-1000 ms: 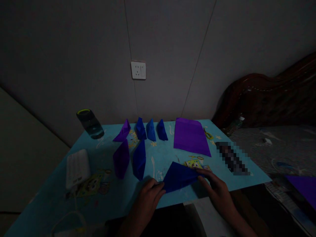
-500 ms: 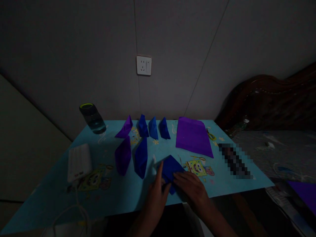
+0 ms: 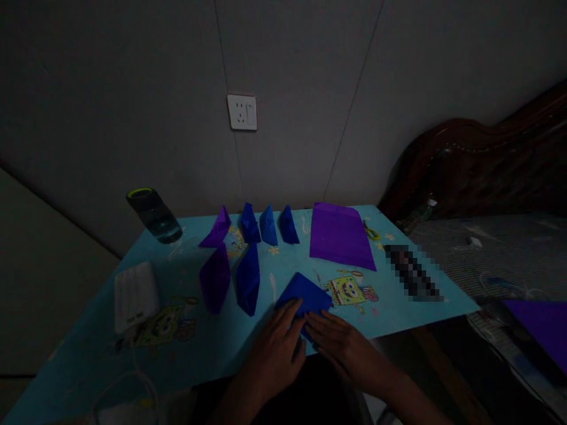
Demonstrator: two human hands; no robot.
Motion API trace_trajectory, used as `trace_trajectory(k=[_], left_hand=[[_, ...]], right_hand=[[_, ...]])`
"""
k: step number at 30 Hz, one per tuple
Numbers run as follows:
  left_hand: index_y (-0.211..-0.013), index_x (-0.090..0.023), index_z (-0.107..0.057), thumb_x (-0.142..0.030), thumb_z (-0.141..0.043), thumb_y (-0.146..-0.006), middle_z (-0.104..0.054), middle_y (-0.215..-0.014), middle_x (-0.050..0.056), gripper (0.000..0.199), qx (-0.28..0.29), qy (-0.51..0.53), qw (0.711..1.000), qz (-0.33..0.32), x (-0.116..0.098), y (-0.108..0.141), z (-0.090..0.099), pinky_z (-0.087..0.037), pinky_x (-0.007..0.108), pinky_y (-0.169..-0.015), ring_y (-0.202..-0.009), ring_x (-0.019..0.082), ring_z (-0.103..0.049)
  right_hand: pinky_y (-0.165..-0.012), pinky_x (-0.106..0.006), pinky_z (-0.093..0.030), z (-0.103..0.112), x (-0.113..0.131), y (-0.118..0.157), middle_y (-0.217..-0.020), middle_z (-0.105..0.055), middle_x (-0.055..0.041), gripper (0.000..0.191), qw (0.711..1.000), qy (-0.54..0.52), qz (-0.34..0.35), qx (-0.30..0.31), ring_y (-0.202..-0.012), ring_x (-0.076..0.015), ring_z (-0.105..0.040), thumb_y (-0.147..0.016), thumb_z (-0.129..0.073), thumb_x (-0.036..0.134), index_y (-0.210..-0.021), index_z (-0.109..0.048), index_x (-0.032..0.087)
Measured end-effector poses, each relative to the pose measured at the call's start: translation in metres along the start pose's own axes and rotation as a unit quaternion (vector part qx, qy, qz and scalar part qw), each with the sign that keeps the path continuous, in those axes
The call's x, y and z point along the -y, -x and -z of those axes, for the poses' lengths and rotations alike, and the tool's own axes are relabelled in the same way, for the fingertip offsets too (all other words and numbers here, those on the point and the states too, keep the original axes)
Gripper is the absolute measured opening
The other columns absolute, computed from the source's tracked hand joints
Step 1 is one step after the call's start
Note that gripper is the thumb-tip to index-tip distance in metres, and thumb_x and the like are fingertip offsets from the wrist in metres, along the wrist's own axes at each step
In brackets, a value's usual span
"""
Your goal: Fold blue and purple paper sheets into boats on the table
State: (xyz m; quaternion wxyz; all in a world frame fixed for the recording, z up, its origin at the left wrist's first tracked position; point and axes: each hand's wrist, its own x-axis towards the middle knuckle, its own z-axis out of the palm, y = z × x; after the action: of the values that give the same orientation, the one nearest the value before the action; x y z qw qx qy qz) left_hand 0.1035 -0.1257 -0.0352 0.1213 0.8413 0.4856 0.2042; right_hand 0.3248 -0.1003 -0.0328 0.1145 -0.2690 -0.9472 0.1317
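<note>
A folded blue paper (image 3: 305, 291) lies on the table in front of me, with one corner pointing away. Across its lower left part rests my left hand (image 3: 279, 336), its fingers stretched out over the sheet and the thumb apart. My right hand (image 3: 343, 342) lies flat on the lower right part, fingertips close to those of the left. The hands cover the near edge of the paper. Left of them stand a blue paper boat (image 3: 248, 282) and a purple folded paper boat (image 3: 215, 281).
Behind stand several small paper boats (image 3: 269, 226). Purple sheets (image 3: 339, 236) lie at the back right beside scissors (image 3: 372, 232). A water bottle (image 3: 155, 216) and a white power bank (image 3: 136, 297) with a cable are on the left. A pixelated object (image 3: 411, 273) lies right.
My left hand has lowered from a raised index finger to fingers laid on the blue paper. The right hand stays on the sheet. The whole view has shifted slightly.
</note>
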Motion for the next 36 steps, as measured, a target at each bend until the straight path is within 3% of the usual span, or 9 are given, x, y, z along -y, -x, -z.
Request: trace_trajectory(k=[5,10,13,17,19,23,30,36], left_hand=[[-0.130,-0.016,-0.059,-0.021,-0.060,-0.090,-0.059,-0.140,0.009,0.040,0.027,0.018,0.999,-0.035,0.011,-0.002,-0.003,-0.048,0.045,-0.109,-0.135,0.025,-0.049],[-0.129,-0.020,-0.059,-0.026,-0.060,-0.093,-0.061,-0.138,0.007,0.037,0.009,0.019,0.999,-0.045,0.013,-0.002,-0.004,-0.048,0.042,-0.108,-0.133,0.024,-0.051],[-0.136,-0.021,-0.054,-0.038,-0.063,-0.092,-0.062,-0.136,0.008,0.049,0.008,-0.011,0.999,-0.037,0.009,-0.006,-0.007,-0.049,0.043,-0.106,-0.130,0.025,-0.054],[-0.142,-0.021,-0.048,-0.062,-0.063,-0.084,-0.064,-0.129,0.014,0.073,0.003,-0.093,0.996,-0.002,-0.007,-0.015,-0.016,-0.052,0.054,-0.098,-0.121,0.035,-0.059],[-0.140,-0.022,-0.051,-0.058,-0.065,-0.084,-0.066,-0.124,0.016,0.068,0.000,-0.135,0.991,0.013,-0.015,-0.020,-0.018,-0.054,0.055,-0.094,-0.115,0.036,-0.061],[-0.131,-0.020,-0.059,-0.039,-0.063,-0.090,-0.068,-0.117,0.014,0.046,-0.009,-0.169,0.985,0.018,-0.024,-0.025,-0.018,-0.060,0.047,-0.082,-0.107,0.032,-0.066],[-0.130,-0.018,-0.059,-0.022,-0.052,-0.094,-0.072,-0.113,0.011,0.037,-0.063,-0.143,0.987,0.035,-0.011,-0.024,-0.024,-0.063,0.036,-0.069,-0.092,0.025,-0.072],[-0.113,-0.013,-0.066,-0.016,-0.043,-0.098,-0.075,-0.108,0.011,0.028,-0.126,-0.142,0.982,0.021,-0.001,-0.025,-0.035,-0.063,0.030,-0.066,-0.090,0.022,-0.075]], right_hand=[[-0.113,-0.041,-0.043,0.010,-0.028,0.010,-0.144,-0.056,-0.0094,0.042,0.999,-0.028,-0.022,-0.032,-0.134,-0.0218,-0.051,-0.096,-0.051,0.011,-0.136,-0.059,0.023],[-0.109,-0.045,-0.047,0.008,-0.054,0.011,-0.138,-0.061,-0.0103,0.041,0.996,-0.025,-0.048,-0.076,-0.128,-0.0235,-0.058,-0.100,-0.048,0.016,-0.140,-0.054,0.025],[-0.105,-0.047,-0.050,0.003,-0.062,0.009,-0.133,-0.064,-0.0121,0.039,0.990,-0.027,-0.070,-0.116,-0.122,-0.0251,-0.061,-0.100,-0.052,0.024,-0.139,-0.055,0.024],[-0.100,-0.049,-0.052,-0.005,-0.066,0.009,-0.127,-0.067,-0.0131,0.035,0.980,-0.035,-0.106,-0.165,-0.117,-0.0273,-0.063,-0.098,-0.055,0.033,-0.132,-0.060,0.023],[-0.099,-0.049,-0.051,-0.007,-0.067,0.010,-0.123,-0.069,-0.0122,0.032,0.976,-0.051,-0.124,-0.174,-0.115,-0.0277,-0.064,-0.097,-0.056,0.034,-0.127,-0.063,0.024],[-0.097,-0.046,-0.052,-0.007,-0.062,0.008,-0.118,-0.071,-0.0112,0.031,0.959,-0.116,-0.162,-0.204,-0.111,-0.0272,-0.066,-0.096,-0.058,0.037,-0.123,-0.065,0.025],[-0.096,-0.043,-0.053,-0.001,-0.048,-0.006,-0.116,-0.072,-0.0104,0.038,0.903,-0.228,-0.266,-0.249,-0.108,-0.0270,-0.067,-0.088,-0.067,0.035,-0.123,-0.066,0.022],[-0.084,-0.039,-0.058,-0.008,-0.039,-0.021,-0.104,-0.076,-0.0105,0.031,0.895,-0.147,-0.317,-0.277,-0.094,-0.0253,-0.072,-0.087,-0.060,0.027,-0.115,-0.070,0.018]])
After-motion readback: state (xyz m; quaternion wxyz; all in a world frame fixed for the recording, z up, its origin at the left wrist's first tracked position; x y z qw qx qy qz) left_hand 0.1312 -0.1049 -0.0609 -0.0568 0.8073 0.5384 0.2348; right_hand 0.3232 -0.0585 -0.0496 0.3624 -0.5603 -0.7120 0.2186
